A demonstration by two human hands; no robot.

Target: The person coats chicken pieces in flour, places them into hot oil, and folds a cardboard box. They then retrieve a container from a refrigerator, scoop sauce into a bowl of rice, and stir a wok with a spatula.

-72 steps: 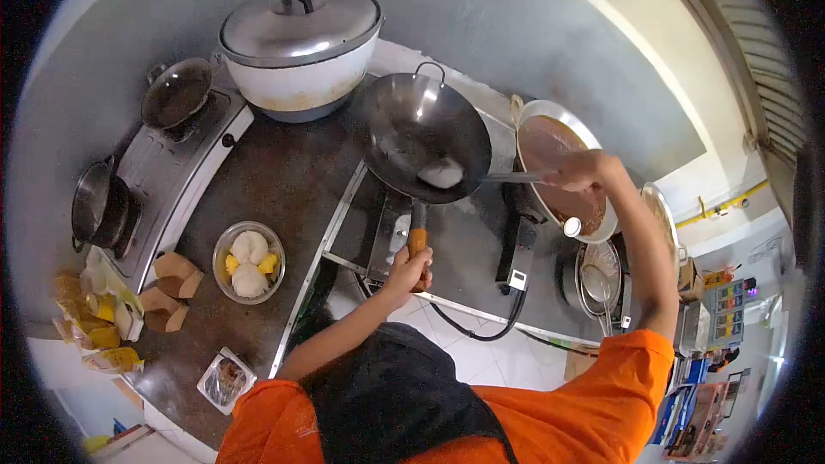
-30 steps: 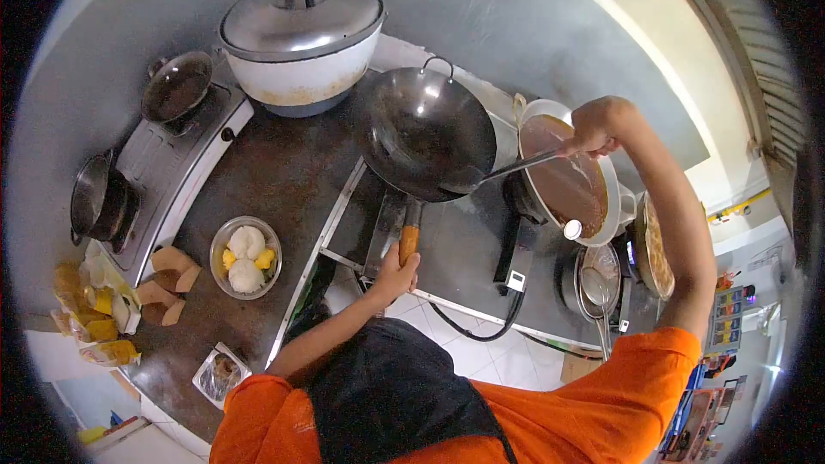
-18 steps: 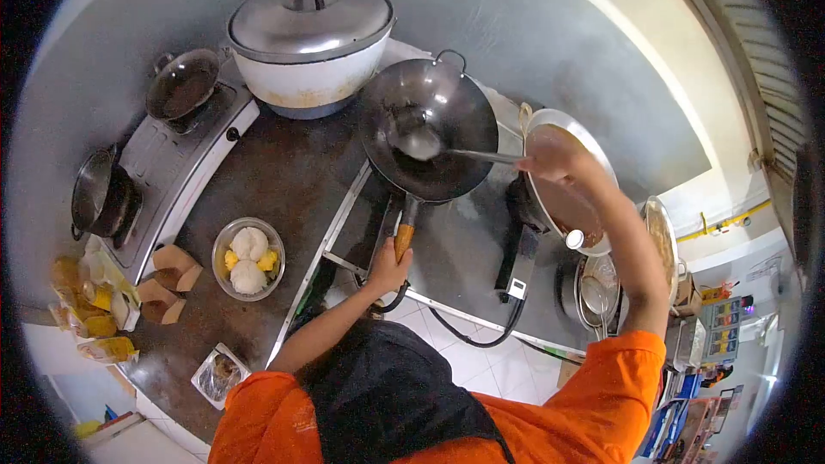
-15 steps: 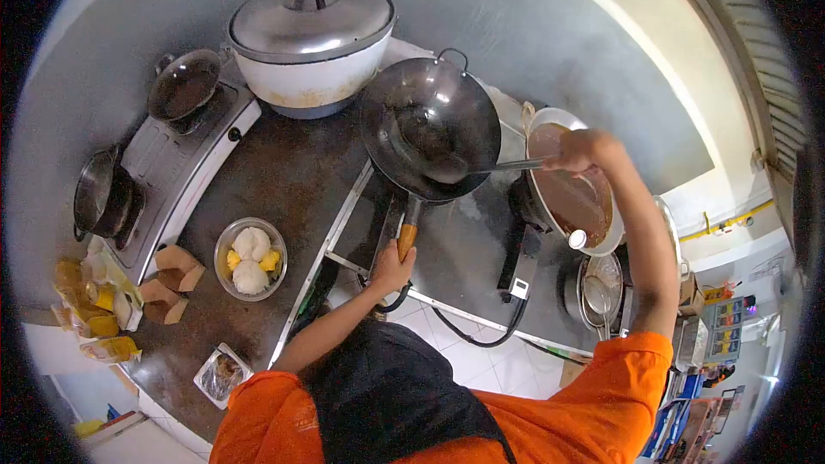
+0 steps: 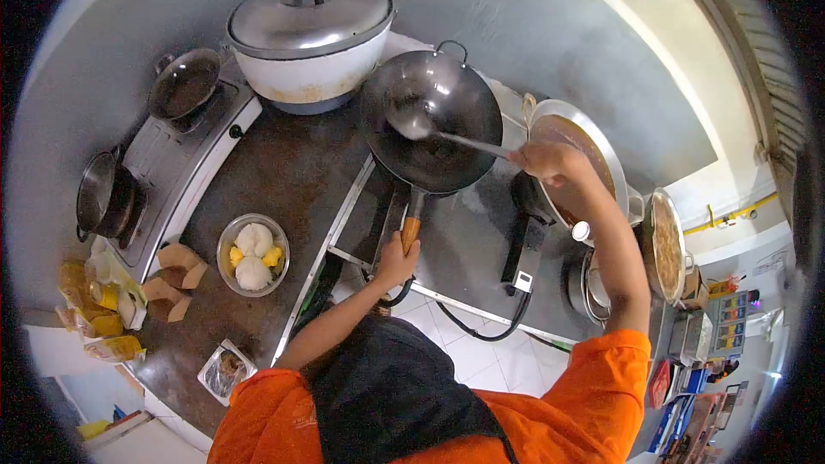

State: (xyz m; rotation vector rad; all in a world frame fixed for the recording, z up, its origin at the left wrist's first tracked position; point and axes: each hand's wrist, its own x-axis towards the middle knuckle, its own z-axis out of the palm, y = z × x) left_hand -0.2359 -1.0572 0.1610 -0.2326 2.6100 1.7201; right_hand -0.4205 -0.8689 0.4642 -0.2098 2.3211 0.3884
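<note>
A dark wok (image 5: 447, 155) sits on the stove in the middle of the head view, its wooden handle (image 5: 411, 230) pointing toward me. Closed around that handle is my left hand (image 5: 397, 262). My right hand (image 5: 548, 161) grips the end of a long metal ladle (image 5: 471, 142), whose bowl rests or hovers inside the wok, left of its centre. Under and beside my right forearm stands a large pot of brown sauce (image 5: 563, 131), partly hidden by the arm.
Behind the wok, to the left, is a big lidded white pot (image 5: 284, 77). A two-burner stove (image 5: 202, 155) holds two small pans. A bowl of rice and yellow pieces (image 5: 253, 271) and a small tray (image 5: 225, 371) lie nearer me. Another pot (image 5: 666, 245) stands far right.
The ladle's bowl has moved up and left inside the wok. My right hand has come left and slightly closer to the wok, while my left hand stays on the handle.
</note>
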